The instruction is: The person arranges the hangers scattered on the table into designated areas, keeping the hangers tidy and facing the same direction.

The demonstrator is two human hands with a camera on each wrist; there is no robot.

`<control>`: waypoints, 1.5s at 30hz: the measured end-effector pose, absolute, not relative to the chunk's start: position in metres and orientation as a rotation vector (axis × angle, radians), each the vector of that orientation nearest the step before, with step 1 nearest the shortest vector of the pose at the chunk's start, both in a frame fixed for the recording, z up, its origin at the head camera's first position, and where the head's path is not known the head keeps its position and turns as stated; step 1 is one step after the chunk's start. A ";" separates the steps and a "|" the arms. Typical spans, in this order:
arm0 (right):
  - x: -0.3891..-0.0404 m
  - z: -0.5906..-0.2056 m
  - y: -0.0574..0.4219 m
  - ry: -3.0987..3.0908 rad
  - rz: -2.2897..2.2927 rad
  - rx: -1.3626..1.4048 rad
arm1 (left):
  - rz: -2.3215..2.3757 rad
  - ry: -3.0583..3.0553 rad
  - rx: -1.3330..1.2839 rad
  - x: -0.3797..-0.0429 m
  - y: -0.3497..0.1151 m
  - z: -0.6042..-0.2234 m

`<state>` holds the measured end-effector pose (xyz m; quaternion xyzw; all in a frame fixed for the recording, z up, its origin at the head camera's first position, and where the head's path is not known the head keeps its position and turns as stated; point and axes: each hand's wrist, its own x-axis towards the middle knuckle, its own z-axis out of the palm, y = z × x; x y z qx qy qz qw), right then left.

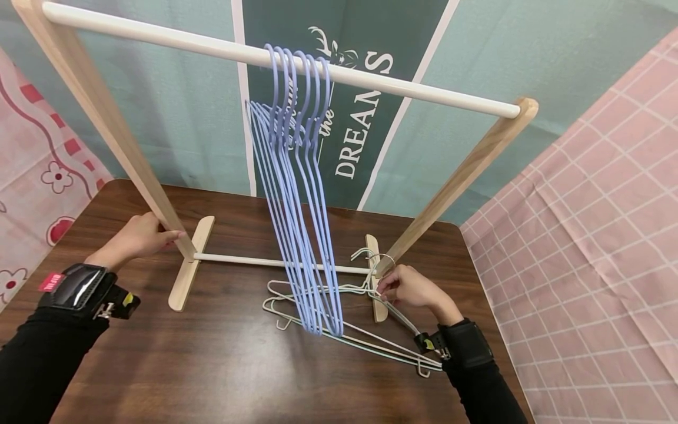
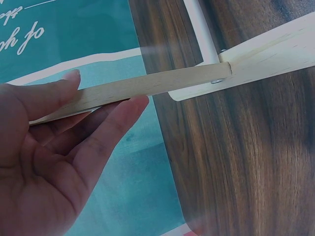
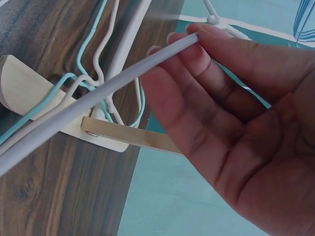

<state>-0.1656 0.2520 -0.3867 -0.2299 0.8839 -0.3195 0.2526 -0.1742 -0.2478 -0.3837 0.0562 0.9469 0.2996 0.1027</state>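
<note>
My left hand (image 1: 140, 235) holds the left wooden post (image 1: 124, 153) of a clothes rack low down, thumb on one side and fingers on the other, as the left wrist view also shows. On the right, my right hand (image 1: 410, 287) pinches a pale grey clothes hanger (image 3: 98, 96) between thumb and fingertips. That hanger is lifted over a few white and mint-green hangers (image 1: 360, 338) lying on the table by the rack's right foot. Several periwinkle-blue hangers (image 1: 312, 235) hang bunched near the middle of the white top bar (image 1: 402, 88).
A white lower bar (image 1: 238, 259) joins the rack's two wooden feet, the left foot (image 1: 182, 288) and the right one. The rack stands on a dark wooden table (image 1: 175, 365). Behind it hangs a teal printed curtain (image 1: 492, 70), with pink checked cloth (image 1: 598, 194) at the right.
</note>
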 end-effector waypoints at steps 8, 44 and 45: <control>-0.166 -0.380 0.251 2.371 -0.888 -0.630 | 0.874 2.803 0.175 -0.175 -0.248 -0.385; -0.165 -0.332 0.242 2.475 -0.911 -0.543 | 0.865 2.794 0.161 -0.174 -0.248 -0.384; -0.165 -0.330 0.242 2.478 -0.916 -0.535 | 0.865 2.795 0.162 -0.174 -0.247 -0.384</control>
